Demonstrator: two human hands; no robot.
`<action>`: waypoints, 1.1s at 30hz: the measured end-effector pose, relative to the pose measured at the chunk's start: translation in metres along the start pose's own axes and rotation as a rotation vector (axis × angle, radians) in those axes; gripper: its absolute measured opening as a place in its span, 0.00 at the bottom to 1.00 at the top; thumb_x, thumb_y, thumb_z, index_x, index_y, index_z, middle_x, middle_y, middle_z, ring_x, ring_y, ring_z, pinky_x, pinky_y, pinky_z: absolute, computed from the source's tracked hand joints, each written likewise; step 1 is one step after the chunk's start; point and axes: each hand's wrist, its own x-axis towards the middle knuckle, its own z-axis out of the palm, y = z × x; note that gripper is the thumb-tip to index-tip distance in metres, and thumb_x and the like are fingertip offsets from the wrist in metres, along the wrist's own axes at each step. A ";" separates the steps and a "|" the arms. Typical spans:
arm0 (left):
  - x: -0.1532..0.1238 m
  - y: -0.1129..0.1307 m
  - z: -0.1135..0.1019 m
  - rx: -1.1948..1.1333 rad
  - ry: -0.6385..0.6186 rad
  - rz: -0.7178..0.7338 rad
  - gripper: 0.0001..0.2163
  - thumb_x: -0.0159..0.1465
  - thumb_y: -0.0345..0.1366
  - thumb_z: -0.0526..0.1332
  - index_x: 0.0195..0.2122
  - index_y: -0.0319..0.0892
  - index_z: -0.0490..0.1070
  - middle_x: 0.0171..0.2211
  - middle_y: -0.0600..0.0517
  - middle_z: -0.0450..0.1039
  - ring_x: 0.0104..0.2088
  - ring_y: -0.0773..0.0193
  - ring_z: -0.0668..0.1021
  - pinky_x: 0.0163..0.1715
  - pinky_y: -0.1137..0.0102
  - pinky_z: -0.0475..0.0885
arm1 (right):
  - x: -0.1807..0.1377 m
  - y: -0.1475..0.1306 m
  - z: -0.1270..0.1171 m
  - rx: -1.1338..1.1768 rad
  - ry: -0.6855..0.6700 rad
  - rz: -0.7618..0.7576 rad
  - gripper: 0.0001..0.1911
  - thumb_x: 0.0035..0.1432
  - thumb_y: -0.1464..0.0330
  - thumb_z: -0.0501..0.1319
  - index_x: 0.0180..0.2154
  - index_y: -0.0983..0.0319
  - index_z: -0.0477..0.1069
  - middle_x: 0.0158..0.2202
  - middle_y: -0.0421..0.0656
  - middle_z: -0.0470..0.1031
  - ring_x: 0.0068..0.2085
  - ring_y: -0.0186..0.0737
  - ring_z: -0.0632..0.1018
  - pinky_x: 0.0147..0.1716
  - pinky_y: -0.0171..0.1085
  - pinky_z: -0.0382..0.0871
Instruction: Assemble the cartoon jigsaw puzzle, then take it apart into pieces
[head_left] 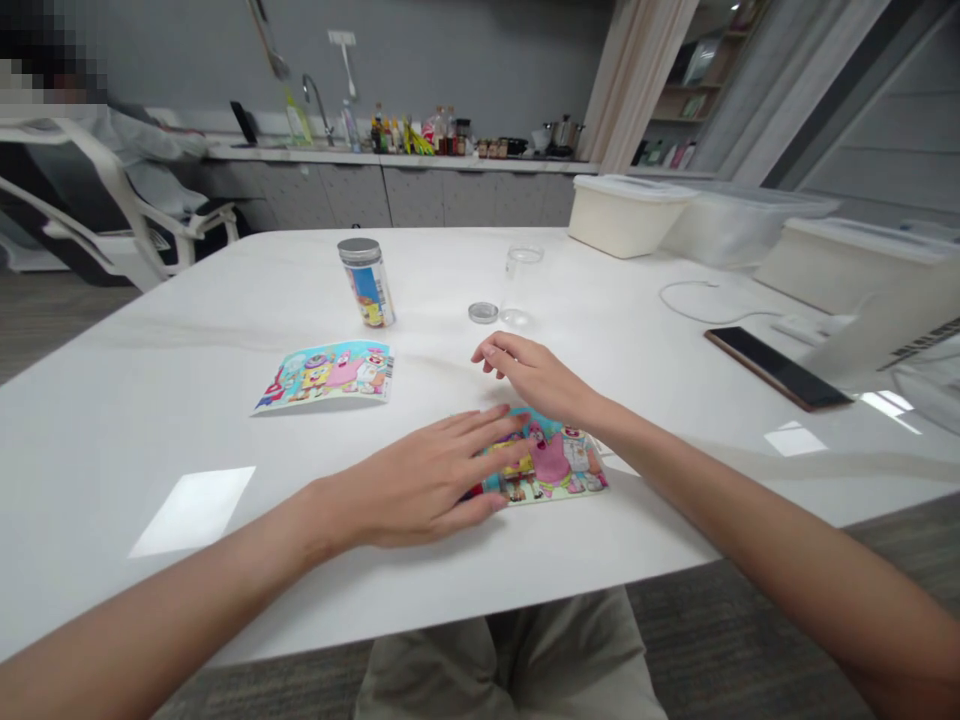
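Observation:
My left hand (427, 480) lies flat with fingers stretched out on the left part of a colourful cartoon puzzle (555, 465) on the white table (187, 420). My right hand (529, 375) hovers just behind the puzzle's far edge, fingers loosely curled and apart, holding nothing. A matching cartoon picture card (330, 375) lies further left. Behind it stands a small tube (366, 282) with a grey lid and a cartoon label.
An open clear jar (521, 285) and its round lid (483, 312) stand mid-table. A dark phone (776, 367) and a white cable (705, 300) lie at the right, near white storage boxes (626, 212). A person sits in a chair at far left. A kitchen counter runs behind.

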 end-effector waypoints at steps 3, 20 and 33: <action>0.000 0.002 0.004 -0.041 -0.062 0.047 0.24 0.71 0.44 0.48 0.66 0.46 0.51 0.67 0.46 0.53 0.67 0.53 0.53 0.64 0.57 0.52 | 0.002 0.003 -0.002 0.038 0.015 0.010 0.14 0.66 0.65 0.46 0.37 0.61 0.68 0.37 0.43 0.72 0.40 0.39 0.72 0.43 0.38 0.63; 0.003 -0.014 0.002 0.026 0.022 -0.262 0.26 0.70 0.46 0.47 0.65 0.38 0.49 0.67 0.39 0.48 0.67 0.50 0.53 0.62 0.54 0.54 | 0.002 0.018 -0.001 -0.209 0.034 -0.027 0.14 0.66 0.66 0.46 0.40 0.61 0.69 0.44 0.47 0.70 0.47 0.43 0.72 0.50 0.43 0.63; 0.004 -0.043 0.012 0.118 -0.044 -0.288 0.21 0.72 0.45 0.42 0.57 0.40 0.63 0.65 0.44 0.55 0.67 0.56 0.54 0.65 0.57 0.47 | 0.000 0.026 0.022 -0.392 -0.240 -0.213 0.30 0.68 0.59 0.39 0.64 0.69 0.55 0.68 0.52 0.52 0.68 0.46 0.52 0.65 0.51 0.49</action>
